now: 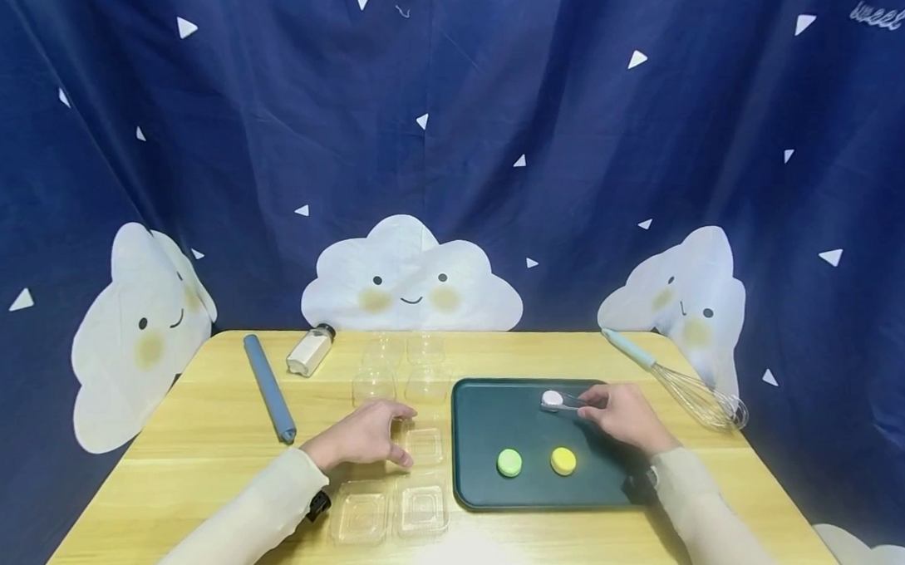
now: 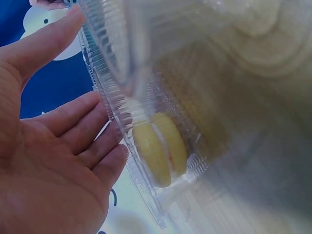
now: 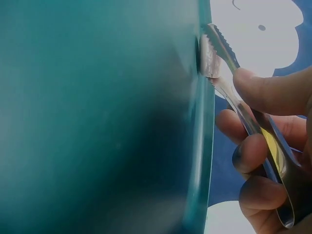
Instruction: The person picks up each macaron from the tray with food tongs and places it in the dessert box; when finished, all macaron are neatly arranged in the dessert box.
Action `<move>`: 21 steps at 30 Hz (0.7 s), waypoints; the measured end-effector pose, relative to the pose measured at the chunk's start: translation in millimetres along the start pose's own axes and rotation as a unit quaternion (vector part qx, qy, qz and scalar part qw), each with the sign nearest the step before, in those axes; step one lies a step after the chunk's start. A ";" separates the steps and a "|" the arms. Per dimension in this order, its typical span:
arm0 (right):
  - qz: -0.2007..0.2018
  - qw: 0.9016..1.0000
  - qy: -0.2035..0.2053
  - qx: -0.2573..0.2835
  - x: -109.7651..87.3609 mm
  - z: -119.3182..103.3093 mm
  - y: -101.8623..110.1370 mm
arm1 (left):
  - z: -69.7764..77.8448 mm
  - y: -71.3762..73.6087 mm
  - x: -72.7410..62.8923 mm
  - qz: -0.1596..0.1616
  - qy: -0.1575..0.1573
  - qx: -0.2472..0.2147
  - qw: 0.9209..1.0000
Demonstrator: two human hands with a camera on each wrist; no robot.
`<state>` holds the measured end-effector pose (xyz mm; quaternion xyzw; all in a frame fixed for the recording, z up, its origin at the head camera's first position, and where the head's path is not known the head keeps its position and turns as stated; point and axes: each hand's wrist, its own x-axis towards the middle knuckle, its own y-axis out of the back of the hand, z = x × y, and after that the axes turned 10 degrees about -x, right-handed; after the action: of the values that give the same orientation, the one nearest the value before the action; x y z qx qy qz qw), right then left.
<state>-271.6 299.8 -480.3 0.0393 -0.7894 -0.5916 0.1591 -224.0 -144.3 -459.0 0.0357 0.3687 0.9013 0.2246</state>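
My right hand (image 1: pixel 622 414) grips metal tongs (image 3: pixel 258 126). The toothed tips of the tongs stand on either side of a pale pinkish-white macaron (image 1: pixel 552 399) at the dark green tray's (image 1: pixel 516 384) far part. Nearer on the tray lie a green macaron (image 1: pixel 509 462) and a yellow macaron (image 1: pixel 563 461). My left hand (image 1: pixel 361 437) reaches over a clear plastic box (image 1: pixel 424 446), thumb and fingers spread and fingertips at its edge. In the left wrist view, another yellow macaron (image 2: pixel 160 148) shows inside clear plastic; the hand hides it in the head view.
More clear boxes (image 1: pixel 359 514) stand in rows left of the tray. At the left lie a blue-grey rolling pin (image 1: pixel 270 389) and a dark-lidded jar of white contents (image 1: pixel 310 351). A whisk (image 1: pixel 684 382) lies at the right. A dark blue curtain (image 1: pixel 448 150) hangs behind the table.
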 end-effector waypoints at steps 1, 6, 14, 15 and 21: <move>0.001 1.000 -0.001 -0.001 0.0 0.0 -0.5 | -0.2 -0.1 -0.4 0.000 -0.001 -0.001 1.000; 0.003 1.000 -0.006 -0.003 0.4 1.2 -2.5 | -0.3 -0.2 -1.3 0.000 -0.004 -0.002 1.000; 0.007 1.000 -0.016 -0.005 0.9 4.5 -2.7 | -3.3 -1.4 0.3 0.002 -0.009 0.003 1.000; 0.007 1.000 -0.019 -0.003 0.9 4.7 -2.6 | -3.5 -1.5 0.6 0.002 -0.010 0.003 1.000; 0.017 0.999 -0.032 0.005 0.4 5.2 -1.0 | -3.4 -1.0 1.2 0.003 -0.011 0.002 1.000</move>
<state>-273.6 304.2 -482.5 0.0081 -0.7978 -0.5856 0.1436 -225.4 -145.4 -462.3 0.0467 0.3676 0.9010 0.2257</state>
